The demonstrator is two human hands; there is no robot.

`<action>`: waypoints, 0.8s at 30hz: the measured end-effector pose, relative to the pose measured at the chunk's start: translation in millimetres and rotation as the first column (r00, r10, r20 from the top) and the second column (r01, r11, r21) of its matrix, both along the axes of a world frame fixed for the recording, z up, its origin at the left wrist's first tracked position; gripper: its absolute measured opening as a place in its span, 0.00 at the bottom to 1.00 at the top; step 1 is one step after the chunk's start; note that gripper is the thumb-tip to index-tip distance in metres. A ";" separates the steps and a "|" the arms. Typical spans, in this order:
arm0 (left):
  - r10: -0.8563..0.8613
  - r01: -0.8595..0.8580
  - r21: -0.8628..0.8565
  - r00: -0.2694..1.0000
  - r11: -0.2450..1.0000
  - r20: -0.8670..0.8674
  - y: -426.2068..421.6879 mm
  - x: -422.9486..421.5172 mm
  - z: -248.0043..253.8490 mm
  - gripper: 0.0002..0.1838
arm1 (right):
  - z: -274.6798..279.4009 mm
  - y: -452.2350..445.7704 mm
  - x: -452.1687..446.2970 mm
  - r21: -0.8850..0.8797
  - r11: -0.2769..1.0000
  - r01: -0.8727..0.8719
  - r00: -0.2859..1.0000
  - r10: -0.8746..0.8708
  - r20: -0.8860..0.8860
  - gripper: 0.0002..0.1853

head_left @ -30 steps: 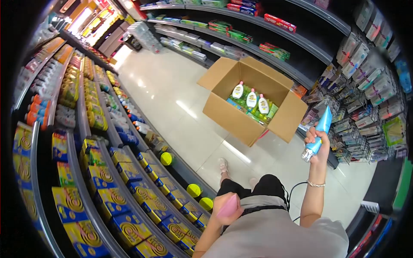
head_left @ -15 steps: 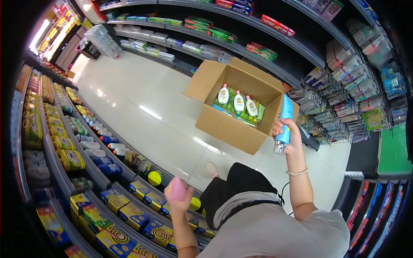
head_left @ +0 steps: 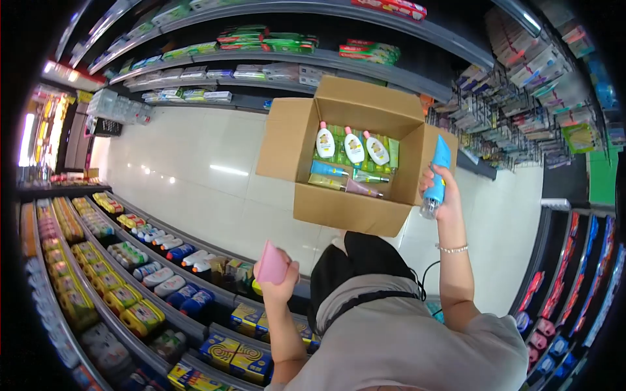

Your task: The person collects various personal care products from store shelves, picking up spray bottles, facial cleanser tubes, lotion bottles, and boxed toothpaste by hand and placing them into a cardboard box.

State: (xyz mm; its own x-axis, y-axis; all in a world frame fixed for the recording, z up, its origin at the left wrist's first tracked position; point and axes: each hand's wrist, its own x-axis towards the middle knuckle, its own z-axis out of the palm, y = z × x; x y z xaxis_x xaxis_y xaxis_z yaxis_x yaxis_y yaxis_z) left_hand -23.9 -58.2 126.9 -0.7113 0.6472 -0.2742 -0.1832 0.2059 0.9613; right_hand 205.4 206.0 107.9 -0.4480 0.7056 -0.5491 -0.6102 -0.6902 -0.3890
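In my right hand (head_left: 446, 191) is a blue squeeze tube (head_left: 441, 156), held upright with its clear, shiny cap down, beside the box's right flap. My left hand (head_left: 279, 287) grips a pink squeeze tube (head_left: 272, 263), its flat end up and its lower end hidden by my fingers. In front of me an open cardboard box (head_left: 352, 214) holds several white bottles (head_left: 354, 148) with pink caps. Green-tinted items fill the space around them. Blue, yellowish and mauve tubes (head_left: 363, 188) lie along the box's near side.
Beyond the box run shelves (head_left: 417, 72) with toothpaste boxes (head_left: 370, 51). Hanging packets (head_left: 508, 111) line the right. Along the left, shelves carry yellow bottles (head_left: 142, 317) and blue-yellow boxes (head_left: 235, 355). Shiny floor tiles (head_left: 189, 150) lie between.
The view has turned and tipped, so the box appears further left and more of its near-side tubes show. Both hands still hold their tubes; the blue one now leans slightly differently.
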 end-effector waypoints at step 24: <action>-0.490 0.501 -0.063 0.862 0.863 0.132 207.7 -61.0 -62.6 0.09 | -264.5 49.2 -29.8 -0.174 0.036 -0.984 -0.177 -0.094 0.980 0.25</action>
